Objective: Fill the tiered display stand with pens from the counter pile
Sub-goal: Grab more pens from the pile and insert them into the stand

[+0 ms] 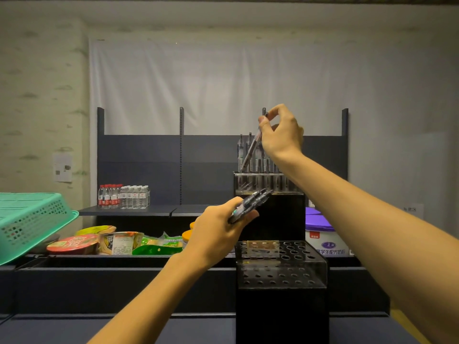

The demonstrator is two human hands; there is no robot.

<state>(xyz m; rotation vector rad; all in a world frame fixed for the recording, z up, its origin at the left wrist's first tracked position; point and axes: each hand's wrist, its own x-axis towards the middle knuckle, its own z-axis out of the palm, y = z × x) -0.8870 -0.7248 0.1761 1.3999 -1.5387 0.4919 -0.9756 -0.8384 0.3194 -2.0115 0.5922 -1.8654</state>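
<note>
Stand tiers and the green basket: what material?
Display stand: tiers look like clear glossy acrylic, since the holes and black base show through with reflections on the edges. Basket: likely moulded plastic, matte mint green, with a regular perforated lattice.

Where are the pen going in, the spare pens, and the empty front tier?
tilted pen [251, 151], head view, mid barrel
pen bundle [250, 203], head view, barrels
front tier [301, 253], head view, perforated top
</note>
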